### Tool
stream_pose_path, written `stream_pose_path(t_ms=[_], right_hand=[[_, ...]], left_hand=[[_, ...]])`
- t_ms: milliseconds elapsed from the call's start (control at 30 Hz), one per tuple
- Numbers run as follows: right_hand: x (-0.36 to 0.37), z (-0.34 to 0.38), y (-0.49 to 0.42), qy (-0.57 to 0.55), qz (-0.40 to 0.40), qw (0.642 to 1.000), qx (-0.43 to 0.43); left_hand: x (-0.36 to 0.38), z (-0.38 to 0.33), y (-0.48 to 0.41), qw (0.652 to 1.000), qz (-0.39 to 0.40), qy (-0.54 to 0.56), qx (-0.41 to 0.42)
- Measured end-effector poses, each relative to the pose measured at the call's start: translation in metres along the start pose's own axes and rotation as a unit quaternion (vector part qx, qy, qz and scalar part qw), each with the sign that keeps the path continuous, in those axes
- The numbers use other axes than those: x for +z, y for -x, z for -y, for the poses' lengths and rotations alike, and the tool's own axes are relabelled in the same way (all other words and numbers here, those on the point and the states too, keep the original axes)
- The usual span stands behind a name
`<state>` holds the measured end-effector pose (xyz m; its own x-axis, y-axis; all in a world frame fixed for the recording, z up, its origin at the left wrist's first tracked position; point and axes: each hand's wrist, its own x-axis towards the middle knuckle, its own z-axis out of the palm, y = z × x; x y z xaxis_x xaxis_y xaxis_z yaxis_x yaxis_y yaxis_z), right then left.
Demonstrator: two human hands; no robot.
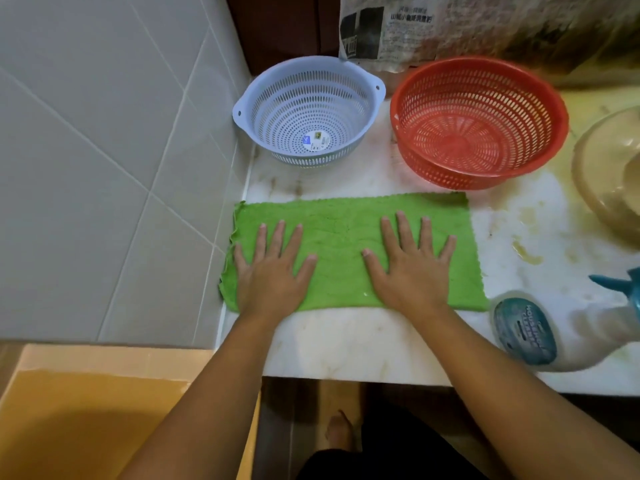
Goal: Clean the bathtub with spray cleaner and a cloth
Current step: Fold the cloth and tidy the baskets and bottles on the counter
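A green cloth (346, 233) lies spread flat on the white marble counter (346, 348). My left hand (273, 271) presses flat on its left part, fingers straight and spread. My right hand (412, 268) presses flat on its right part in the same way. A white spray bottle (540, 332) with a teal label and teal trigger stands at the counter's right front, just right of the cloth. The orange bathtub (76, 420) shows at the lower left, below the tiled wall.
Behind the cloth stand a pale blue colander (308, 112) and a red colander (478, 123). A beige basin (609, 174) sits at the right edge. A printed bag (388, 32) leans at the back. Grey wall tiles (104, 150) bound the counter on the left.
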<state>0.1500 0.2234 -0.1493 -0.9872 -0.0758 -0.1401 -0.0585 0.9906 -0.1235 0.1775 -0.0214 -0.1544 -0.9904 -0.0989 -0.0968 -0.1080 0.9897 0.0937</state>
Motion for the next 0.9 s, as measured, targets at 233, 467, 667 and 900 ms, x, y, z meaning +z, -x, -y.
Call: stream_pose_path(t_ms=[233, 467, 667, 900], right_hand=[[0.003, 0.004, 0.039, 0.001, 0.004, 1.000, 0.016], [0.008, 0.006, 0.079, 0.008, 0.008, 1.000, 0.017], [0.011, 0.008, 0.104, 0.008, 0.009, 1.000, 0.018], [0.006, 0.009, 0.113, -0.003, 0.024, 1.000, 0.015]], left_hand=[[-0.003, 0.011, 0.028, 0.999, 0.033, 0.004, -0.003], [-0.005, 0.017, 0.068, 0.998, 0.061, 0.003, 0.010], [0.000, 0.023, 0.092, 0.999, 0.046, 0.012, 0.022], [-0.002, 0.024, 0.104, 0.998, 0.051, 0.025, 0.021]])
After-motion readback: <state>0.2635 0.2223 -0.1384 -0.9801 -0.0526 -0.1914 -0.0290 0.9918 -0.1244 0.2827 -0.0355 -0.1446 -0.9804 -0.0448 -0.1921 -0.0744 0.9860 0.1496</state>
